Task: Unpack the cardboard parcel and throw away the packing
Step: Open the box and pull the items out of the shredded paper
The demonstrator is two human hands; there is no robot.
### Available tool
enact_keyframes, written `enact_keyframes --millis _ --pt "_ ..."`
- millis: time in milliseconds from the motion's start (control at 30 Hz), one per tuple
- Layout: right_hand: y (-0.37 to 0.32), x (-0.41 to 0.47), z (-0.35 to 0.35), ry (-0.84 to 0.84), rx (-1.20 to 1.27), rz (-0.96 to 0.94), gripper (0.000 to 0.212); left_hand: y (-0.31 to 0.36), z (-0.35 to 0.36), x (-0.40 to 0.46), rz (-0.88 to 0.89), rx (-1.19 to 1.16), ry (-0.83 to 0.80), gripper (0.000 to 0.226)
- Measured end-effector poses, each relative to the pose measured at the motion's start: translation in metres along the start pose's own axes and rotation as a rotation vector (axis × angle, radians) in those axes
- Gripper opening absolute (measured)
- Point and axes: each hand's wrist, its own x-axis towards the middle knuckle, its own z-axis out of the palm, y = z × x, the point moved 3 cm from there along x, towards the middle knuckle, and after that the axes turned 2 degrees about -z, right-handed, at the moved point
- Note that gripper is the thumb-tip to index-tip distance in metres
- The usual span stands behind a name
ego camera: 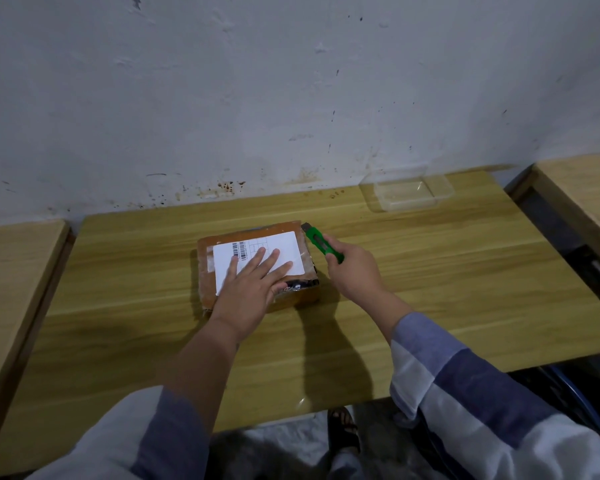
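While the left hand (248,289) presses flat on the cardboard parcel (257,265) mid-counter (430,289), the right hand (352,271) has its grip closed round a green box cutter (321,243) at the parcel's far right corner. A slip could slice the contents or reach those fingers.

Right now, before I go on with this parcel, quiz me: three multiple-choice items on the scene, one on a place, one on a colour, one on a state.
1. Where is the clear plastic container?
A. far right of the table, by the wall
B. on the parcel
C. on the floor

2. What colour is the cutter?
A. red
B. green
C. black

3. What is the left hand doing?
A. gripping the cutter
B. hanging idle
C. pressing flat on the parcel

Answers: 1 A, it sits at the table's far right edge; 2 B, its handle in the right hand is green; 3 C, straight fingers lie on the label.
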Motion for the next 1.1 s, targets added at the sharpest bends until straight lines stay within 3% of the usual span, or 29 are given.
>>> enact_keyframes --millis 100,667,900,1100 --pt "-0.005 -0.006 0.001 0.015 -0.085 -0.021 0.043 0.0 0.001 0.0 -0.002 -0.003 0.005 0.094" --pt "-0.018 -0.039 0.007 -0.017 -0.41 -0.025 0.052 -0.001 0.002 -0.002 0.004 -0.047 0.008 0.094" --pt "-0.02 -0.057 0.008 -0.033 -0.574 -0.002 0.058 0.0 0.001 -0.003 -0.006 -0.071 -0.012 0.08" --pt "-0.016 -0.072 0.003 -0.047 -0.565 0.045 0.058 0.001 -0.001 -0.004 0.015 -0.064 -0.02 0.081"
